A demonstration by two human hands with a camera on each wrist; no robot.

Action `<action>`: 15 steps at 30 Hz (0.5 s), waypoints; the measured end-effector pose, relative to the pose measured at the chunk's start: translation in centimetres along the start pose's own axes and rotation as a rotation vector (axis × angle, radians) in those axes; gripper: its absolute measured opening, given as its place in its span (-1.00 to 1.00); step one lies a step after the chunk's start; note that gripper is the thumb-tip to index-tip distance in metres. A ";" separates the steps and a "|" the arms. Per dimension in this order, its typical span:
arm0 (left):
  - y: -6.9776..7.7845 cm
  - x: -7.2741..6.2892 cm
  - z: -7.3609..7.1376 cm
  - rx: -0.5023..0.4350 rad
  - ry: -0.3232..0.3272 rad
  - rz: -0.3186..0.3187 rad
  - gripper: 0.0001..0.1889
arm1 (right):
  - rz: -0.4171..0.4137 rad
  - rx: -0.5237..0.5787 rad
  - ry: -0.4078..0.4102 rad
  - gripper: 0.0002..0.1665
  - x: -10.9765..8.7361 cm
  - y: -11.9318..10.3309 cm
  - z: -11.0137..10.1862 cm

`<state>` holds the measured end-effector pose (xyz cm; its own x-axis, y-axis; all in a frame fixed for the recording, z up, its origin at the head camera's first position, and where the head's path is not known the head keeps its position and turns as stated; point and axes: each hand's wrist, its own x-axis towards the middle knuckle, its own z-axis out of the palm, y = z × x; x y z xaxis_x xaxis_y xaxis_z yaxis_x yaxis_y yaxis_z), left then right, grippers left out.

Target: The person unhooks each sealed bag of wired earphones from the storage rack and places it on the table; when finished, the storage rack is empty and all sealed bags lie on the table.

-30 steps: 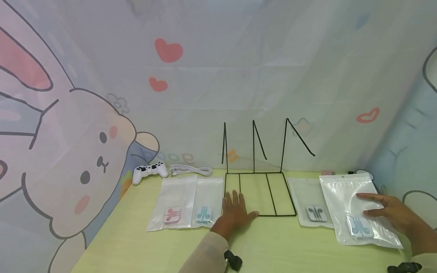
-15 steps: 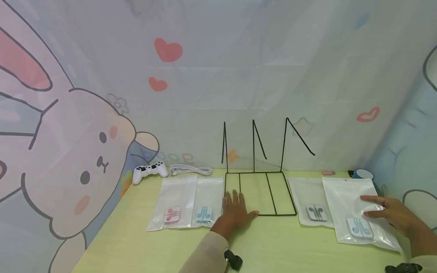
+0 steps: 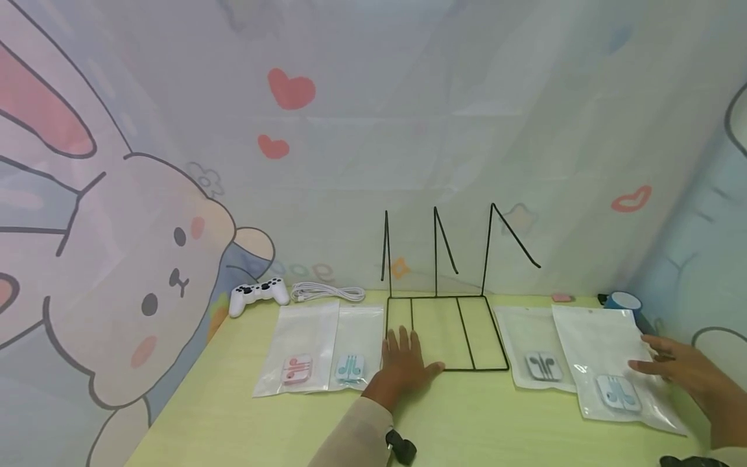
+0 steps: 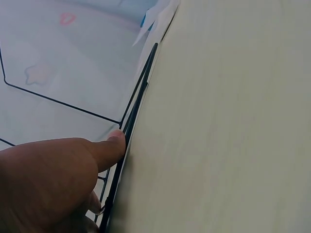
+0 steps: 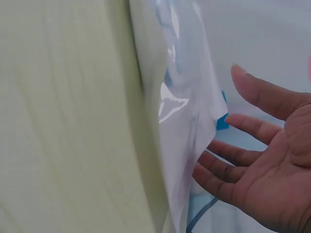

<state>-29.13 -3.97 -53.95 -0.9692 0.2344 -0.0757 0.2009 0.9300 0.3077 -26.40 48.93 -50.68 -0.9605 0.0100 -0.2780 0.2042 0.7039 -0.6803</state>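
My left hand [image 3: 403, 368] lies with fingers spread over the left front of a black wire rack [image 3: 478, 370] in the head view. In the left wrist view, its thumb [image 4: 114, 143] rests at the rack's front wire. My right hand [image 3: 688, 371] is at the right edge of a clear-and-white zip bag [image 3: 598, 340], its fingers apart and holding nothing. Light-blue earphones in a square case [image 3: 618, 393] show through that bag's lower part. In the right wrist view, the fingertips [image 5: 200, 171] are right at the edge of the bag.
Beside it lies another zip bag [image 3: 528, 324] with dark earphones. Left of the rack are bags with pink earphones [image 3: 297, 369] and teal earphones [image 3: 350, 368]. Behind them sit a white game controller [image 3: 258, 295] and a coiled white cable [image 3: 327, 292]. A blue tape roll [image 3: 623, 301] stands at the back right.
The bag with light-blue earphones has settled lower onto the table, uncovering the tape roll. My right hand has let go and moved right, off the bag's face. The left hand stays put.
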 end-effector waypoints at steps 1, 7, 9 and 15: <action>0.0 0.1 0.0 0.004 0.010 0.006 0.07 | -0.011 0.008 0.008 0.34 -0.2 -0.3 0.0; -0.2 0.3 -0.6 -0.013 0.080 0.070 -0.02 | -0.035 -0.041 0.021 0.31 -0.4 -1.4 0.6; -0.2 0.2 -0.9 0.002 0.084 0.079 -0.04 | -0.036 -0.079 0.001 0.30 -0.4 -1.3 0.8; -0.9 -0.1 -1.6 0.036 0.099 0.065 -0.07 | -0.035 -0.101 -0.041 0.32 -0.6 -0.9 0.8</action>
<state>-29.44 -5.30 -52.69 -0.9630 0.2669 0.0375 0.2667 0.9237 0.2750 -25.90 47.70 -50.41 -0.9579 -0.0432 -0.2837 0.1486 0.7711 -0.6191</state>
